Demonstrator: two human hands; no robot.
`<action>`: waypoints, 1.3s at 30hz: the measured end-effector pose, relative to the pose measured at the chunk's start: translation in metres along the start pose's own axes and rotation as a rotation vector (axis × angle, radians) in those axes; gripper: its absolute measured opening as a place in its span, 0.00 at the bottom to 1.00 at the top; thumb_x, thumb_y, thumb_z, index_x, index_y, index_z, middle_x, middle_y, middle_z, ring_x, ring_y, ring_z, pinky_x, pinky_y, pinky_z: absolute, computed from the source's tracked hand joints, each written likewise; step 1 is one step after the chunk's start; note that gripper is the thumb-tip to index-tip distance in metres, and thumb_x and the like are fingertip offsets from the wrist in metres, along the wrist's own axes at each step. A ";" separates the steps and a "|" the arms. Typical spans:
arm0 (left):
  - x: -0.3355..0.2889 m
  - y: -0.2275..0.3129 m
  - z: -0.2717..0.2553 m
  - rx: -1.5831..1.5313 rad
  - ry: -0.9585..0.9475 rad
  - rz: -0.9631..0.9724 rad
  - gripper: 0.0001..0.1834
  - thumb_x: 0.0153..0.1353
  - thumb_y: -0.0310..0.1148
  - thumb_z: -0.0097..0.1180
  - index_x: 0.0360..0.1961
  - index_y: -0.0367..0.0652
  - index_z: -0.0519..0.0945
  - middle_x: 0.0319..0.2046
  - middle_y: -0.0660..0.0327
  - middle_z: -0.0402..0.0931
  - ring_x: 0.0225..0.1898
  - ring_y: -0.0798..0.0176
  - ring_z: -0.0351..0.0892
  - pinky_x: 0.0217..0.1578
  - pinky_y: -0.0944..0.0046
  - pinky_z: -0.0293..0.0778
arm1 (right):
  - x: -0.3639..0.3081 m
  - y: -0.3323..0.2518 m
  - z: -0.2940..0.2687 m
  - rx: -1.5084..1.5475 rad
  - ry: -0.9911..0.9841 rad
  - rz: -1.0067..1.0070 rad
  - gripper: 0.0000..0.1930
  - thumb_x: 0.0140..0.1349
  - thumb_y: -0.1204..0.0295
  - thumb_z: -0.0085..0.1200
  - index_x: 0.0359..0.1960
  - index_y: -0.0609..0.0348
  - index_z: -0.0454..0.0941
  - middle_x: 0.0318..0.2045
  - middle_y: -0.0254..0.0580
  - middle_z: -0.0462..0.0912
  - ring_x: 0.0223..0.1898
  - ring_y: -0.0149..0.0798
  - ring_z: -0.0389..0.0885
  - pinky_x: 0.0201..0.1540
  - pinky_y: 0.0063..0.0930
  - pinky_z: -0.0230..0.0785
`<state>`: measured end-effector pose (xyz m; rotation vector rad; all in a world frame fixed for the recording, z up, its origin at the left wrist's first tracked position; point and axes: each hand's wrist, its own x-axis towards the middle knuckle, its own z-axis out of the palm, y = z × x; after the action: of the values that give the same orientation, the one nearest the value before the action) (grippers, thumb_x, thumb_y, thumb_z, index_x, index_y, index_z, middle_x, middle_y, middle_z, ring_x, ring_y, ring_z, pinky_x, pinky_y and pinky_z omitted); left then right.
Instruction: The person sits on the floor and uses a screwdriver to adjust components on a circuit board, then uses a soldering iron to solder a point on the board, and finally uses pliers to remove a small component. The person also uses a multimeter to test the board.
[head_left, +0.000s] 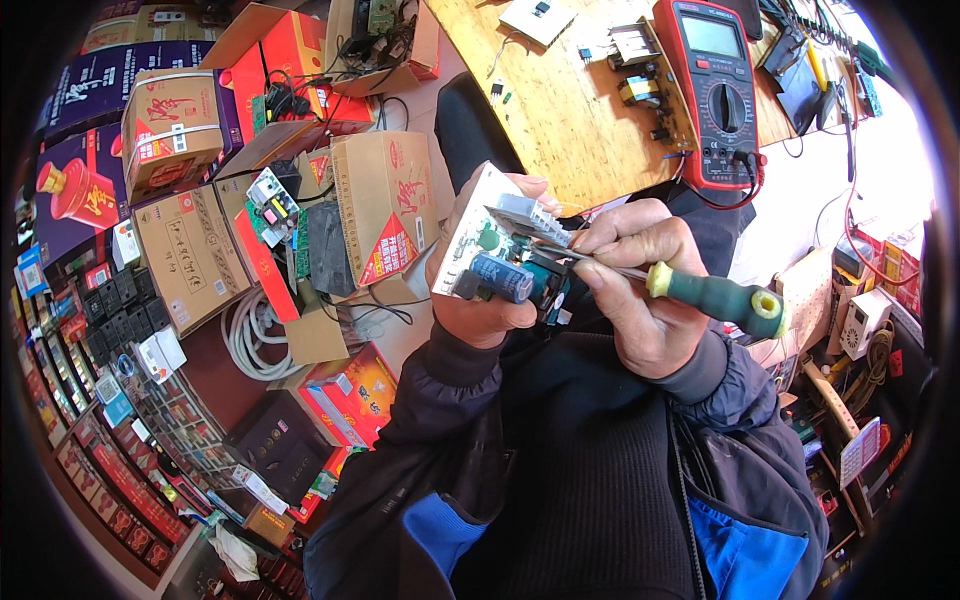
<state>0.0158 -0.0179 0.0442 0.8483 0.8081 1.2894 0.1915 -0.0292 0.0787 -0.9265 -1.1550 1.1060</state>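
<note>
My left hand (474, 322) is closed round a circuit board (463, 258) and holds it tilted in front of my chest. On the board stand a blue cylindrical capacitor (503, 278), a grey finned heat sink (530, 216) and several smaller parts. In my right hand (655, 335) is a screwdriver (722, 302) with a dark green and yellow-green handle, gripped near the start of its shaft. Its thin shaft points left to a black part beside the heat sink. My right fingertips hide part of that spot, so whether the tip sits in a screw cannot be made out.
A wooden table (575, 120) lies ahead, bearing a red and black multimeter (722, 110), a transformer-type assembly (645, 90) and small loose components. Cardboard boxes (385, 200) and a coiled white hose (255, 340) crowd the left. A cluttered shelf (850, 440) stands at right.
</note>
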 end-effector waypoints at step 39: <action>0.002 0.000 0.004 -0.089 0.043 -0.035 0.66 0.44 0.55 0.86 0.74 0.26 0.62 0.63 0.46 0.73 0.61 0.51 0.80 0.61 0.52 0.79 | 0.001 0.003 0.004 0.007 0.010 -0.018 0.10 0.62 0.88 0.65 0.41 0.67 0.79 0.42 0.51 0.84 0.41 0.37 0.85 0.45 0.29 0.78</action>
<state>0.0195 -0.0159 0.0460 0.7344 0.7907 1.3066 0.1875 -0.0272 0.0772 -0.9139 -1.1481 1.0891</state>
